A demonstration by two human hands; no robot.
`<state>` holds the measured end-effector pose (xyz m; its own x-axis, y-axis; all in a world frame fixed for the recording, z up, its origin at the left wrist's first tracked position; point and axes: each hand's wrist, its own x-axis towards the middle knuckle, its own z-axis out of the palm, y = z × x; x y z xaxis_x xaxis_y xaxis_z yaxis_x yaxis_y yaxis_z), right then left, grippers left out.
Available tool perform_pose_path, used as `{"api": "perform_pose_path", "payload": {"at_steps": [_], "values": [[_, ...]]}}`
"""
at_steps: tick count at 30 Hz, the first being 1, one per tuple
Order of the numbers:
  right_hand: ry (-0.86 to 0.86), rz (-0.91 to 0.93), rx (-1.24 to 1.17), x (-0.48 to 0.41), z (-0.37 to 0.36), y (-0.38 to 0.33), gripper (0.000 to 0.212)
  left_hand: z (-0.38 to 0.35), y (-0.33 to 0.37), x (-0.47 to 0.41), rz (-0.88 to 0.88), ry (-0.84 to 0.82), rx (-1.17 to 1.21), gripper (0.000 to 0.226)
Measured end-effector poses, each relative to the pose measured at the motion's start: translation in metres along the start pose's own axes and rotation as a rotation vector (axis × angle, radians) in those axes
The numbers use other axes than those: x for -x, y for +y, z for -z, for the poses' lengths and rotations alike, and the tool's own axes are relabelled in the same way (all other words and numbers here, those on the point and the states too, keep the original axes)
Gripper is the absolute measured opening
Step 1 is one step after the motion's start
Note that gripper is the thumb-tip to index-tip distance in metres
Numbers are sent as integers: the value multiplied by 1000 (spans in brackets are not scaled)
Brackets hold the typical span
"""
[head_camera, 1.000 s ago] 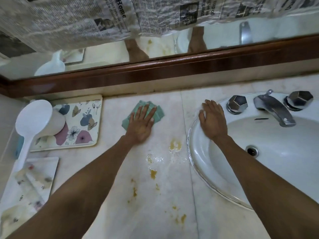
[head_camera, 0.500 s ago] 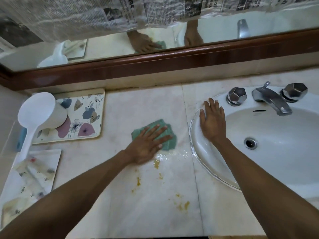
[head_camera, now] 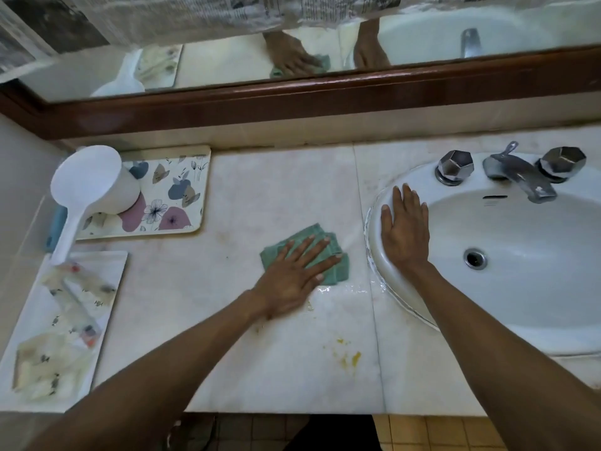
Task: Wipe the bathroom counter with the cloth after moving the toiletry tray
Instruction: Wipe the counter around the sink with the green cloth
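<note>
A green cloth [head_camera: 339,272] lies flat on the pale marble counter [head_camera: 276,190], left of the sink. My left hand [head_camera: 292,281] presses down on it with the fingers spread, pointing towards the sink. Just beyond the cloth's near edge a wet streak [head_camera: 344,290] shines. Yellow stains [head_camera: 353,359] dot the counter nearer the front edge. My right hand [head_camera: 405,229] rests flat and empty on the left rim of the white sink [head_camera: 419,177]. At the far left, near the front, sits a white toiletry tray [head_camera: 113,265] holding several sachets.
A floral mat [head_camera: 182,196] at the back left carries a white dipper [head_camera: 87,187] whose handle reaches over the tray. A chrome faucet [head_camera: 520,177] with two knobs stands behind the basin. A wood-framed mirror [head_camera: 292,102] runs along the back. The counter's front edge is close below.
My left hand has slid the cloth from the back of the counter towards me and the sink, over the upper yellow stains, leaving a wet streak. My right hand stayed on the rim.
</note>
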<state>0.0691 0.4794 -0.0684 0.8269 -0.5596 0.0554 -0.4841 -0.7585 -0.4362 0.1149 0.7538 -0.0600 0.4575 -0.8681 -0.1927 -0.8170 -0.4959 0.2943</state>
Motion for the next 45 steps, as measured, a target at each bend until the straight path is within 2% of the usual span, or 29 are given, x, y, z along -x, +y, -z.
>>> {"api": "perform_pose_path", "payload": {"at_steps": [2,5,7,9,11,14,16,19,21,23,27,29,34,37,39,41,45], "values": [[-7,-5,2,4,0,1,55,6,-30,4,25,-6,-1,50],[-34,-35,-25,9,1,-2,57,20,-59,-24,252,50,50,49],[-44,-61,-36,14,1,-7,58,19,-55,-40,389,98,72,50],[-44,-79,-34,22,1,-16,60,12,-39,-43,451,126,76,51],[-35,-26,-44,29,1,-27,59,4,-20,-26,417,116,75,51],[-63,171,-69,39,-3,-45,51,-6,6,23,263,53,69,50],[-91,230,-106,43,-7,-57,48,-13,15,65,153,-9,30,51],[-155,251,-135,45,-11,-62,48,-7,-6,98,-37,-130,-30,51],[-192,257,-131,45,-12,-58,48,0,-26,87,-100,-139,-94,50],[-204,276,-115,44,-14,-54,47,1,-33,62,-6,-61,-100,49],[-203,236,-149,43,-16,-58,47,-6,-7,18,384,120,-11,50],[-172,210,-179,42,-17,-62,46,-13,7,16,443,152,25,50],[-144,142,-275,44,-27,-77,52,-37,30,83,231,95,4,51],[-164,136,-287,49,-36,-86,52,-37,8,120,72,54,-48,50],[-172,170,-296,53,-42,-91,49,-27,-21,121,25,46,-91,49],[-172,198,-289,55,-46,-95,48,-17,-48,102,133,85,-78,49],[-167,209,-281,56,-51,-102,47,-2,-60,54,494,195,23,47]]}}
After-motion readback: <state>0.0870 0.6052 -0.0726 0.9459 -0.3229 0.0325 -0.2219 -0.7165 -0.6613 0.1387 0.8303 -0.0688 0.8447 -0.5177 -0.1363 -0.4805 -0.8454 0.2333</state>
